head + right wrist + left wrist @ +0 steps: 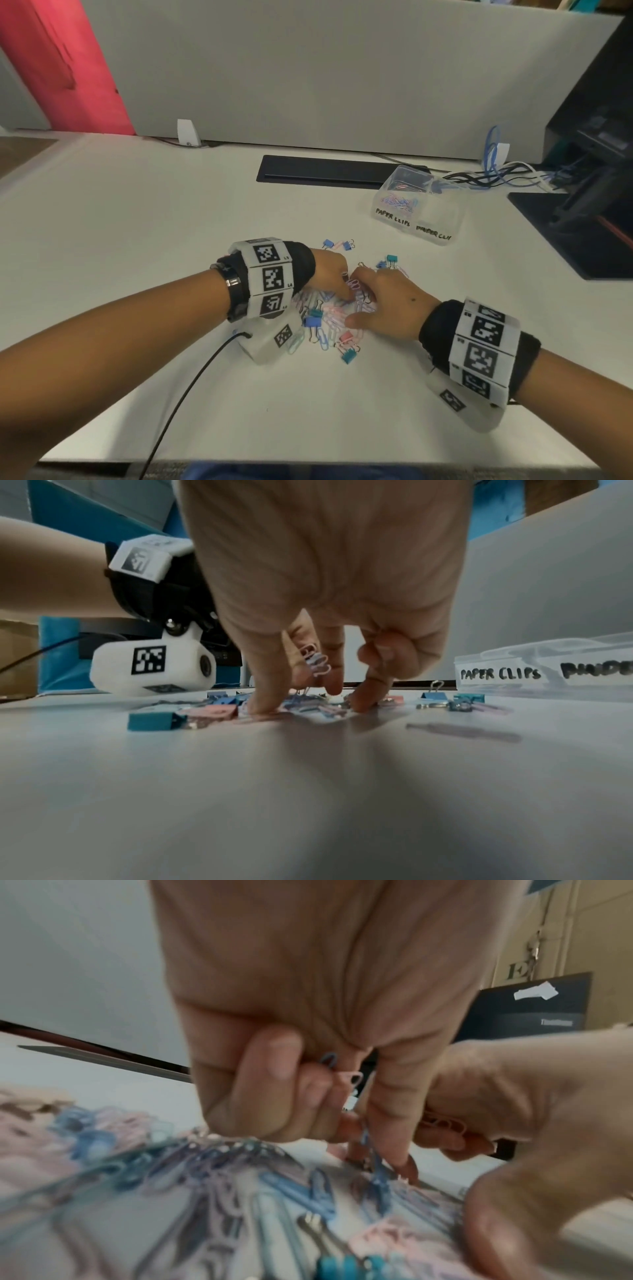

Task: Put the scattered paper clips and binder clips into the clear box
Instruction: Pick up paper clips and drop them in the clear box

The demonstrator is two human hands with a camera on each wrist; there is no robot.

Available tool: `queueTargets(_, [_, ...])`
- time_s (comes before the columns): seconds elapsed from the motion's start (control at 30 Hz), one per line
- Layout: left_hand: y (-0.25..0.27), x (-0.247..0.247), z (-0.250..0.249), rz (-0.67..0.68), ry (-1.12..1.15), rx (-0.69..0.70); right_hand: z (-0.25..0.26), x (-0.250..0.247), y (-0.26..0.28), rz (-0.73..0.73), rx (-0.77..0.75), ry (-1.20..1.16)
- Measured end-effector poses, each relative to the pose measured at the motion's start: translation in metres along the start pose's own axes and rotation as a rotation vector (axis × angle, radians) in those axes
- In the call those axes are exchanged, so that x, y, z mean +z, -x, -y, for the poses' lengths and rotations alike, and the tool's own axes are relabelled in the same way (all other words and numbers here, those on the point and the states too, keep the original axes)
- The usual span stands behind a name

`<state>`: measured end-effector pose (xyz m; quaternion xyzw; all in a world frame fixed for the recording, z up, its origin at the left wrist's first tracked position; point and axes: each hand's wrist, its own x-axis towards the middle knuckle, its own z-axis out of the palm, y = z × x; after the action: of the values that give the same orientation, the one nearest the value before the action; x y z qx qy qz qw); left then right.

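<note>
A pile of pastel paper clips [334,313] and blue, teal and pink binder clips [312,322] lies on the white desk in front of me. My left hand [330,275] is over the pile's far left with its fingers curled round several paper clips [337,1069]. My right hand [380,301] reaches in from the right, its fingertips [263,708] on the pile, and it holds a small bunch of pink and white paper clips [316,660]. The clear box [416,205], labelled PAPER CLIPS and BINDER CLIPS, stands at the far right with several paper clips inside.
A black cable tray [325,169] is set into the desk behind the pile. Blue, black and white cables [493,174] trail beside the box. A black monitor stand [575,233] occupies the right edge. A grey partition [325,68] closes the back.
</note>
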<state>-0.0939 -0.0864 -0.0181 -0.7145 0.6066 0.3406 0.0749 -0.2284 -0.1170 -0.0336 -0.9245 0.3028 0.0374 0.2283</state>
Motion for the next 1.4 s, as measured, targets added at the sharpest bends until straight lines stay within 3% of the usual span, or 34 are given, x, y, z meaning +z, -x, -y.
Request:
queueTargets(0.17, [0.011,-0.009,0.013,-0.02,0.168,-0.094,0.0,-0.001,-0.01,0.03,0.048,0.007])
queueTargets(0.27, [0.018,-0.018,0.025,-0.08,0.547,-0.111,0.0,-0.002,-0.014,0.039,0.039,0.0])
queueTargets(0.43, [0.026,-0.022,0.041,-0.184,0.976,-0.086,-0.001,0.003,-0.015,0.024,0.004,0.135])
queueTargets(0.63, [0.024,-0.016,0.049,-0.18,1.312,-0.003,0.007,0.001,-0.01,0.111,-0.016,0.351])
queueTargets(0.77, [0.025,-0.012,0.048,-0.133,1.426,0.049,0.008,-0.004,-0.01,0.139,0.031,0.342])
queueTargets(0.97, [0.027,-0.006,0.054,-0.095,1.525,0.087,0.001,-0.016,-0.017,0.026,0.159,-0.166])
queueTargets(1.27, [0.03,-0.004,0.067,-0.163,1.409,0.053,-0.006,-0.02,-0.028,0.159,0.352,-1.123])
queueTargets(1.4, [0.038,-0.004,0.072,-0.13,1.339,0.052,-0.003,-0.024,-0.03,0.214,0.333,-1.327])
